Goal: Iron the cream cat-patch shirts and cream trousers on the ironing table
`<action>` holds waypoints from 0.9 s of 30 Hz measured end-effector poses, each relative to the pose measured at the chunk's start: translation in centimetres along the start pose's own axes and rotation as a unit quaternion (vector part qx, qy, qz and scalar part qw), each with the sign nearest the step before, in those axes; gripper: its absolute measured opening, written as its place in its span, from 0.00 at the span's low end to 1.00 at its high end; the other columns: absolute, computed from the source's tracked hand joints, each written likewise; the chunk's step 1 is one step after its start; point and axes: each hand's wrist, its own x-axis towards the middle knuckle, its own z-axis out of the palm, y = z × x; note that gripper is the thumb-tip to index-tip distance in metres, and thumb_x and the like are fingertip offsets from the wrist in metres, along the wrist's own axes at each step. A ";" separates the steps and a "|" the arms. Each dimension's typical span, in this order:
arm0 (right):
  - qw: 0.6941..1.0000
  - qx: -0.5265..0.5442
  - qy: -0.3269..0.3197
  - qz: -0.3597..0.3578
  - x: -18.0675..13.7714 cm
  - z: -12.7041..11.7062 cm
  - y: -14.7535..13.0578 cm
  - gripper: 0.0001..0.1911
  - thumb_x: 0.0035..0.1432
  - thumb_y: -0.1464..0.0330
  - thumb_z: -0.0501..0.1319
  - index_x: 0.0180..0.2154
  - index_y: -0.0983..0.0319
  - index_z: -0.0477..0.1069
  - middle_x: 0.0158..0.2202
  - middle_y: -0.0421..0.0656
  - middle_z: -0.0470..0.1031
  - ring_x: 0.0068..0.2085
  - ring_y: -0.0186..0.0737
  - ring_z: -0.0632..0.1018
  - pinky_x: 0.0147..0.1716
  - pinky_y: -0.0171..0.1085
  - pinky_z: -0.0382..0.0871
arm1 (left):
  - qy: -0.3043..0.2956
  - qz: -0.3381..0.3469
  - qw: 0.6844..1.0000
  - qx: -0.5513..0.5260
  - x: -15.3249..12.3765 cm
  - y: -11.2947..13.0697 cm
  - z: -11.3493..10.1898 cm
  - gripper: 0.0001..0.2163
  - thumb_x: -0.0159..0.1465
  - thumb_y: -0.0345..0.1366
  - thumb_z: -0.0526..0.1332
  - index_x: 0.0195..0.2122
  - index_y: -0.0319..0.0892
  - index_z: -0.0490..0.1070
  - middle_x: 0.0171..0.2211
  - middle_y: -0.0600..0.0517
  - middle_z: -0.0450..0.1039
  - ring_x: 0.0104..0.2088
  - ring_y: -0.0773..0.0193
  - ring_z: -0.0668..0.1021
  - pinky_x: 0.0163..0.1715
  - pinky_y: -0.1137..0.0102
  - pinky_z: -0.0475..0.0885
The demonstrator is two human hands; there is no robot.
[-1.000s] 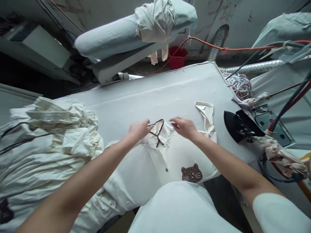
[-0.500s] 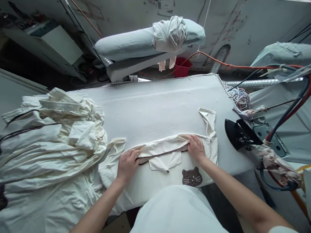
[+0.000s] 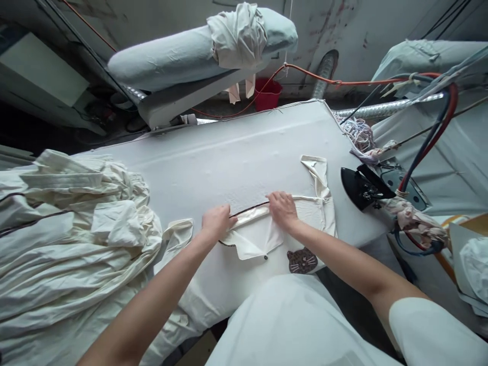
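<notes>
A cream apron-like garment [image 3: 251,239] with a dark trim lies across the near side of the padded ironing table. A brown cat-face patch [image 3: 302,261] is on its lower right part, close to my body. My left hand [image 3: 216,222] is closed on the trimmed edge, thumb and fingers pinching the cloth. Farther right along that same edge, my right hand [image 3: 282,209] has its fingers curled over the fabric. Between the hands the dark trim runs along the far side of the fold. A pointed white flap with a small dark dot hangs below it.
A heap of cream garments [image 3: 76,244] covers the table's left end. To the right rests a black iron [image 3: 362,187], with hoses and cords above it. Behind the table [image 3: 213,162] stand a padded sleeve arm [image 3: 163,61] and a red bucket [image 3: 268,94].
Both hands have moved away from my body and closer together, carrying the trimmed edge over to the far side of the fold. The camera view has shifted too.
</notes>
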 end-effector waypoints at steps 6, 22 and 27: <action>0.996 0.041 0.060 -0.057 -3.6 5.3 -1.9 0.29 0.63 0.80 0.50 0.63 0.64 0.69 0.65 0.51 0.69 0.67 0.47 0.66 0.66 0.48 0.58 | 0.107 0.027 0.993 -0.046 -2.4 2.9 3.3 0.15 0.65 0.35 0.59 0.52 0.39 0.72 0.50 0.39 0.75 0.52 0.48 0.75 0.47 0.61 0.72; 0.915 0.317 -0.243 0.049 5.8 2.1 -8.6 0.13 0.60 0.59 0.66 0.31 0.62 0.78 0.30 0.40 0.78 0.34 0.38 0.76 0.36 0.34 0.64 | 0.039 -0.028 0.984 -0.172 0.6 -4.6 1.3 0.23 0.72 0.51 0.45 0.39 0.46 0.77 0.34 0.47 0.81 0.37 0.55 0.79 0.31 0.68 0.60; 0.882 0.413 -0.180 0.137 5.9 5.1 -12.0 0.25 0.72 0.58 0.46 0.33 0.63 0.74 0.29 0.40 0.75 0.31 0.35 0.73 0.31 0.32 0.63 | 0.154 -0.004 0.985 -0.081 -2.4 -9.5 4.0 0.19 0.69 0.52 0.54 0.35 0.46 0.77 0.35 0.43 0.80 0.41 0.50 0.80 0.43 0.64 0.67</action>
